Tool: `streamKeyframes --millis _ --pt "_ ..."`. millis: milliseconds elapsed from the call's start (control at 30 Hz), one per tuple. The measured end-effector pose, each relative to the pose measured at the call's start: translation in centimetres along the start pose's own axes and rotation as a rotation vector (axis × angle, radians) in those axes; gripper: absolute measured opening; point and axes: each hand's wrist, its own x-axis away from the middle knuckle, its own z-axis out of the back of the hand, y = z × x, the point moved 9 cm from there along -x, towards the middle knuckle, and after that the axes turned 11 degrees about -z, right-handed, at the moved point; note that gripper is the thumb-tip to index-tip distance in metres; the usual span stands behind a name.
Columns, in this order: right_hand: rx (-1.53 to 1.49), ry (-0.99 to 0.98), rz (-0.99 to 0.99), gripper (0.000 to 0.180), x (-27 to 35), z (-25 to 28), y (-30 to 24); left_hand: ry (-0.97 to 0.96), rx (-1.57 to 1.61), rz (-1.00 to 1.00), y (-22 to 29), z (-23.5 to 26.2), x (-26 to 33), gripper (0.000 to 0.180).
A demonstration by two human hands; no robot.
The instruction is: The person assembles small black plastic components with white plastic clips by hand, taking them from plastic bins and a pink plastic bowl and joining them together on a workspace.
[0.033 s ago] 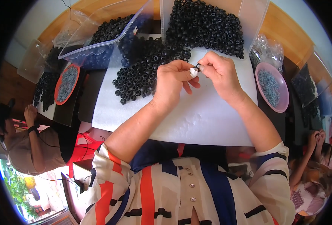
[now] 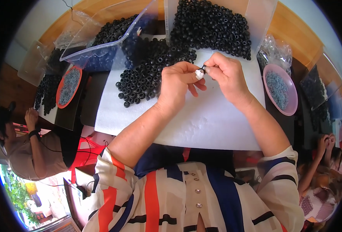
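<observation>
At far left, orange dish (image 2: 58, 92): we see it heaped with small grey-blue pieces.
Clear bin (image 2: 89, 58): it holds many black rings, beyond the sheet's left edge.
Loose black rings (image 2: 140, 77): spread over the white sheet (image 2: 217, 127), beside our left hand.
Left hand (image 2: 174, 83): pinched narrow on a small black piece (image 2: 203, 69), white wrap (image 2: 200, 74) at one fingertip.
Small black piece: between both hands' fingertips, above the sheet; we cannot tell its exact form.
Right hand (image 2: 229, 77): thumb and forefinger pinch the same piece.
Pink dish (image 2: 291, 91): more grey-blue pieces, right of the sheet.
Change at the fingertips: none we can make out, so the handling seems no further along.
Hands, rings and dishes against the earlier frame: all match.
</observation>
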Motion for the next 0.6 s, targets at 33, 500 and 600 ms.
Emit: streamKeyframes --millis 33,500,600 --pt "-0.002 0.003 -0.003 0.008 0.0 0.1 0.1 -0.003 -0.002 0.002 0.0 -0.1 0.0 0.011" --pt "0.048 0.013 -0.036 0.019 0.6 -0.8 -0.1 0.071 0.156 -0.011 -0.1 0.4 0.1 0.011" --pt "0.185 0.14 0.033 0.023 1.2 -0.9 -0.7 0.059 0.151 0.03 -0.1 0.1 0.2 0.011"
